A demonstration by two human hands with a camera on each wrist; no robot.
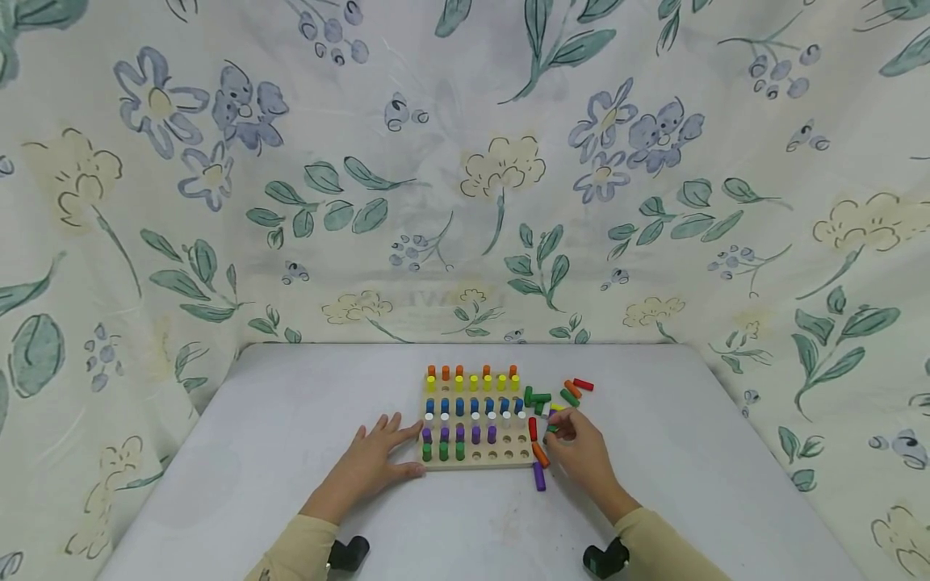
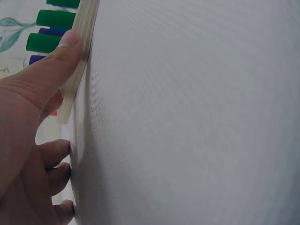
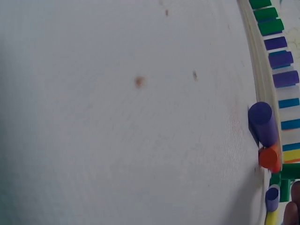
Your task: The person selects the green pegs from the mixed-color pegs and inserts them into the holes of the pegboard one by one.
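A light wooden pegboard [image 1: 501, 464] lies on the table, with rows of orange, yellow, blue, white, purple and green pegs standing in it. Some holes at its front right hold no peg. My left hand [image 1: 375, 461] is spread at the board's left side, index finger and thumb touching its edge. In the left wrist view the thumb [image 2: 61, 61] presses against the board beside the green pegs [image 2: 44, 42]. Just right of the board, my right hand [image 1: 584, 453] pinches a small green peg [image 1: 553, 429] between thumb and fingertips, largely hidden by them.
Loose pegs lie right of the board: a red peg [image 1: 533, 428], an orange peg [image 1: 541, 454], a purple peg [image 1: 539, 477] and several green ones [image 1: 540, 398]. Farther back is another red peg [image 1: 584, 385]. Black wrist devices [image 1: 606, 558] sit by both sleeves. A floral cloth [image 1: 436, 266] hangs behind.
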